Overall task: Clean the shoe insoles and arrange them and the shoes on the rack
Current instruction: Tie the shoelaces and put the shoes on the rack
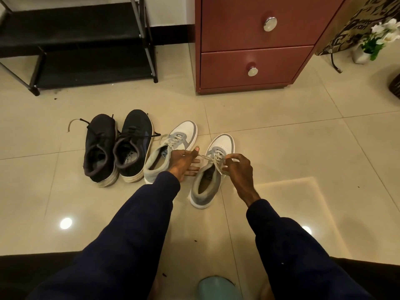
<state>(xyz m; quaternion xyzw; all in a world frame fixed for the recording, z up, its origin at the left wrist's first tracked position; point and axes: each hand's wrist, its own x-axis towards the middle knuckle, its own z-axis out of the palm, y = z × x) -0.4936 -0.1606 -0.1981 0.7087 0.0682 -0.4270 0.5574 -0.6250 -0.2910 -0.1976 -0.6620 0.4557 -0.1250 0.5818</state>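
Step in hand, by judgement: undoing the lace (207,158) of the right-hand grey shoe (206,182) to get at its insole. The left hand (184,164) pinches one strand between thumb and forefinger with the other fingers straight, and the right hand (238,167) pinches a strand at the eyelets with curled fingers. All four shoes stand on the floor (281,148): this one just beside its mate (173,144), the black pair (116,148) further left, the rack (75,29) well apart at upper left. Next move likely calls for slackening the lacing, then spreading the collar enough to reach in and peel the insole out.
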